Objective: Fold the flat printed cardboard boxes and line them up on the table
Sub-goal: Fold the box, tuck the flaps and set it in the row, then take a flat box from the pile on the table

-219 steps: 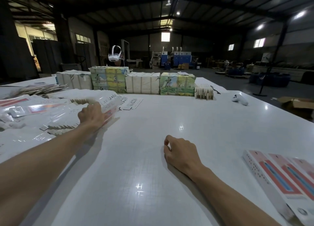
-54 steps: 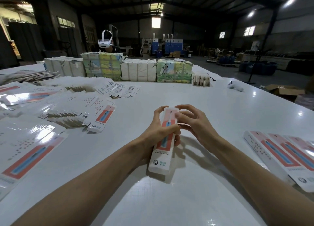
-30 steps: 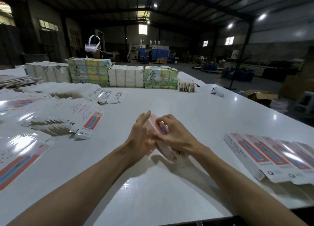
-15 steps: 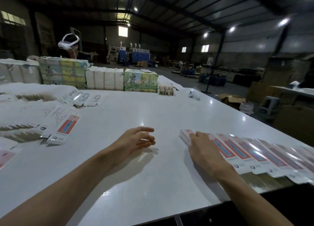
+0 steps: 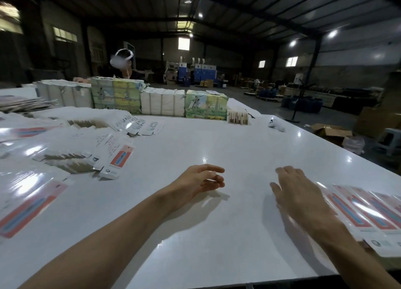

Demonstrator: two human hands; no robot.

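Left hand (image 5: 201, 180) and right hand (image 5: 297, 193) hang slack and empty over the table (image 5: 217, 141), the right beside the row of folded boxes (image 5: 364, 212), so between boxes; next probably means reaching left to the fanned flat boxes (image 5: 117, 158)

Both bare forearms are extended forward from the lower edge of the view. The left forearm is angled from the lower left toward the centre. The left grip (image 5: 199, 181) is turned partly on its side, and its fingers (image 5: 213, 169) are loosely extended and slightly parted, pointing rightward; it is seen relaxed and empty. The right forearm is brought in from the lower right. The right grip (image 5: 297, 193) is presented palm down, its fingers (image 5: 289, 172) straight and a little spread, with the thumb set out to the left; it is likewise empty. The two grips are set apart.
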